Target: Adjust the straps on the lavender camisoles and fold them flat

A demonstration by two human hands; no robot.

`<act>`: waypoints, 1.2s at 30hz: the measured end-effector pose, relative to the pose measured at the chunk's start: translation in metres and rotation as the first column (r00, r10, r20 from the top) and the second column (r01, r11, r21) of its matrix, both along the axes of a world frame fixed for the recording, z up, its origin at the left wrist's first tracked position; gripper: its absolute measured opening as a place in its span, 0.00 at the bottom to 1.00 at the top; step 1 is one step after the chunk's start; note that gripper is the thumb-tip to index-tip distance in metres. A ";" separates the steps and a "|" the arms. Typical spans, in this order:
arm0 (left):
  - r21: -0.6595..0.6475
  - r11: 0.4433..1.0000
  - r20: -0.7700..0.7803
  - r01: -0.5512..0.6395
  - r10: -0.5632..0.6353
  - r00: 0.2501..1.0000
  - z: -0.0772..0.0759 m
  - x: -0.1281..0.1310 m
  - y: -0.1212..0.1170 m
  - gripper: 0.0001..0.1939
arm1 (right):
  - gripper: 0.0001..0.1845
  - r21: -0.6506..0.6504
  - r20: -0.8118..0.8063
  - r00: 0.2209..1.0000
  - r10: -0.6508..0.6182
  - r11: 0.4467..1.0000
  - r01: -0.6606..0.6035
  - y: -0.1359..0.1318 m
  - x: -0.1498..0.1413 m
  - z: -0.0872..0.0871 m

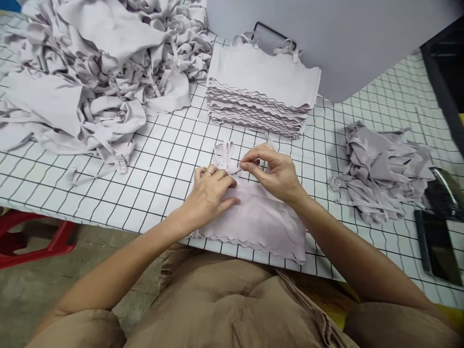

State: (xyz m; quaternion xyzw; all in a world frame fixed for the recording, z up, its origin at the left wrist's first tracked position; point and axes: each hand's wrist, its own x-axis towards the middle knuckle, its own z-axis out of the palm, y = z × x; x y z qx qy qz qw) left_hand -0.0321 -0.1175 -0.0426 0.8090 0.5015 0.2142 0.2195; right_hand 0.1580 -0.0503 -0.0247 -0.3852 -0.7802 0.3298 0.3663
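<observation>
At six o'clock, the wavy-edged strappy top (257,220) lies flat under the loosely spread left hand (213,193), apparently to steady it while the right hand (274,171) pinches a thin piece (239,164), too small to identify, with the tidy garment stack (263,75) at twelve o'clock.

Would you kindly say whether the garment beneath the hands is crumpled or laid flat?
Mostly flat: the garment spreads over the checked cloth, its wavy near edge uncrumpled.
</observation>
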 end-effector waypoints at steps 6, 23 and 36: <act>-0.055 0.997 0.031 -0.048 0.050 0.998 0.008 -0.007 0.007 0.11 | 0.03 -0.070 0.002 1.000 -0.005 0.998 0.005 -0.013 0.025 -0.005; -0.176 0.984 0.036 0.003 0.004 0.999 0.014 -0.027 0.014 0.09 | 0.04 -0.087 -0.105 0.993 -0.061 0.995 0.052 -0.021 0.043 0.001; -0.020 0.989 0.085 -0.144 0.145 0.986 -0.010 0.007 -0.006 0.04 | 0.05 -0.064 -0.083 0.994 0.069 0.995 -0.075 -0.034 0.019 -0.022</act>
